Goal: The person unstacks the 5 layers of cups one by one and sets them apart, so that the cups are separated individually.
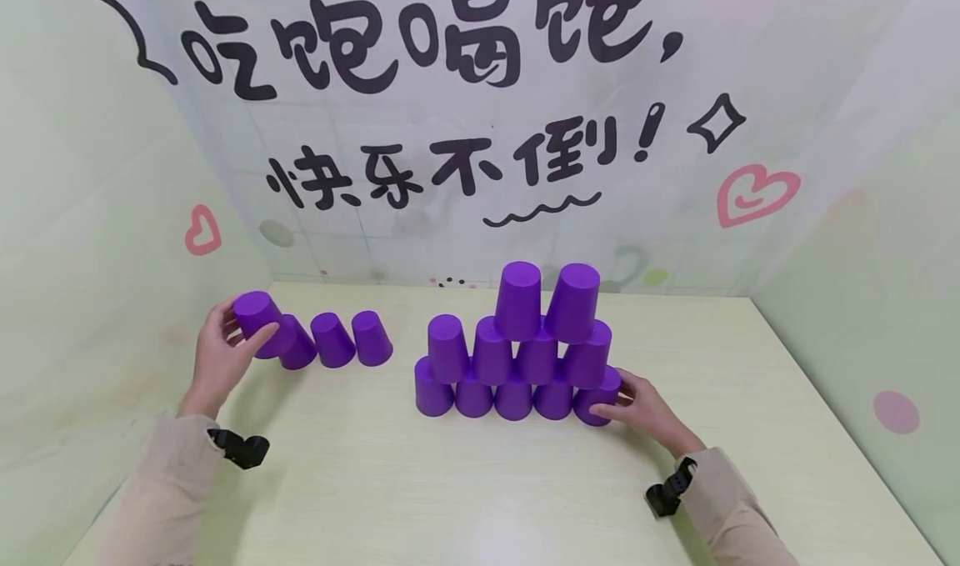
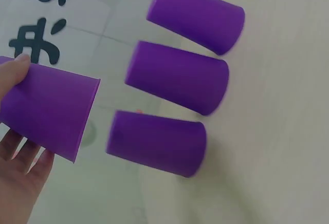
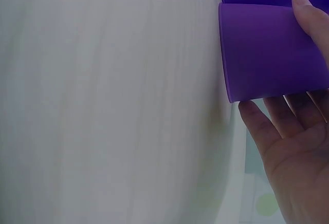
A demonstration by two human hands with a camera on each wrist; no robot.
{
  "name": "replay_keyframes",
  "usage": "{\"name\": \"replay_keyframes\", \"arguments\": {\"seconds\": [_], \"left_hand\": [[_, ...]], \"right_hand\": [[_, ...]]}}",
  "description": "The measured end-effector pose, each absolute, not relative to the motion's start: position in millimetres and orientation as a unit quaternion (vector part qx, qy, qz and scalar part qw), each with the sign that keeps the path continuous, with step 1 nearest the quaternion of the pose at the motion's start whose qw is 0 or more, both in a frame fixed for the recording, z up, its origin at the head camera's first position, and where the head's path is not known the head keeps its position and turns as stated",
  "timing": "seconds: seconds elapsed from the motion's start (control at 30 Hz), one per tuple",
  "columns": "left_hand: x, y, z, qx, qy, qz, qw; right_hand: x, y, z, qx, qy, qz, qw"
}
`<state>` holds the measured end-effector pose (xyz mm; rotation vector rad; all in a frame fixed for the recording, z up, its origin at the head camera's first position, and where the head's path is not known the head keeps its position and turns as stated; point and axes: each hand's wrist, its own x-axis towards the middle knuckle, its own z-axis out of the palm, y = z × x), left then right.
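My left hand (image 1: 219,358) holds a purple cup (image 1: 253,314), thumb on one side and fingers on the other. In the left wrist view this cup (image 2: 49,108) is mouth down and apart from three upside-down purple cups (image 2: 157,143) standing in a row. To the right stands a stepped stack of upside-down purple cups (image 1: 492,353), with several in each of the lower two rows and two on top. My right hand (image 1: 651,412) grips the stack's bottom right cup (image 1: 597,405) from its right side. In the right wrist view, thumb and fingers lie on opposite sides of that cup (image 3: 272,52).
A pale wooden table (image 1: 420,491) carries the cups. Behind it rises a white printed backdrop (image 1: 405,249) with black lettering, and similar side panels (image 1: 862,299) stand at left and right. Black wrist cameras (image 1: 240,448) sit at both cuffs.
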<state>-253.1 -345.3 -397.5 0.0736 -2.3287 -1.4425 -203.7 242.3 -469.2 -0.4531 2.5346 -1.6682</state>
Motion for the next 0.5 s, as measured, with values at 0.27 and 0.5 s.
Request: {"name": "replay_keyframes", "arguments": {"seconds": [0.27,0.5], "left_hand": [[-280,-391,-475,0.071,-0.847,-0.486,0.203],[-269,-389,-495,0.087,-0.856,-0.474,0.188]], "right_hand": [[-203,241,-467,-0.150,0.825,-0.544,0.033],[-204,242,-468,-0.146,0.821,-0.551,0.041]]}}
